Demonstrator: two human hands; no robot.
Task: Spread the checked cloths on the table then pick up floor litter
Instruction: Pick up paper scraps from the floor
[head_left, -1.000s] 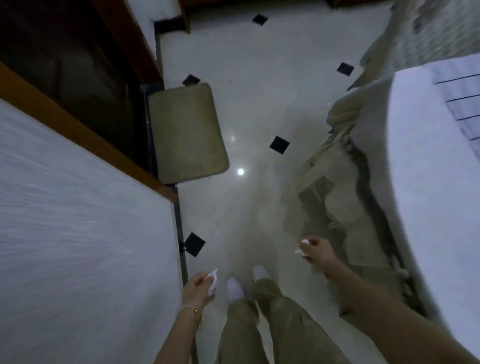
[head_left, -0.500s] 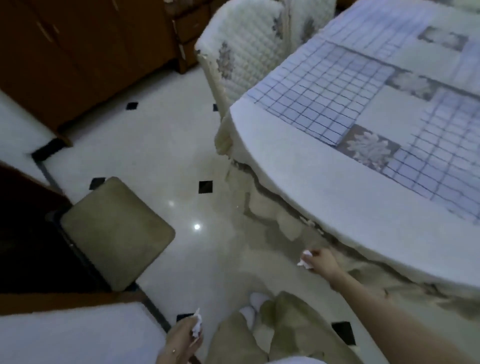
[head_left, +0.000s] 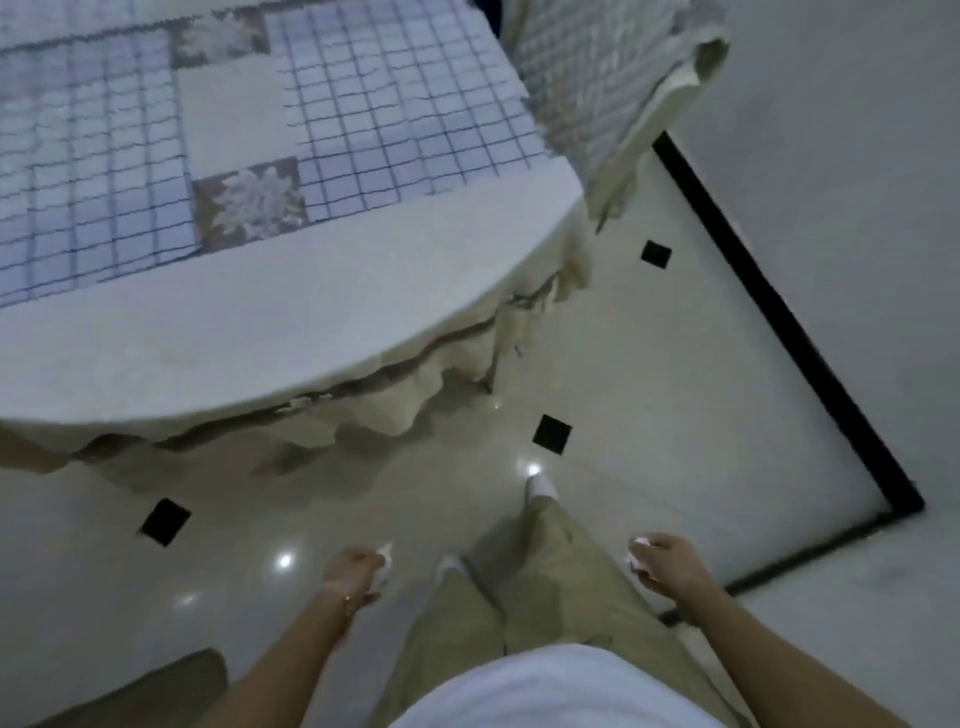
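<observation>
Above the tiled floor (head_left: 649, 389), left hand (head_left: 353, 569) fingers curl round a white paper scrap (head_left: 385, 564), right hand (head_left: 667, 566) grips a second scrap (head_left: 638, 555); checked cloth (head_left: 389, 104) lies spread on table (head_left: 311, 322).

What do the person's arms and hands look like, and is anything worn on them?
Both arms are bare, with no sleeves in view. The left hand and right hand wear no gloves. A thin gold-coloured bracelet circles the left wrist.
</observation>
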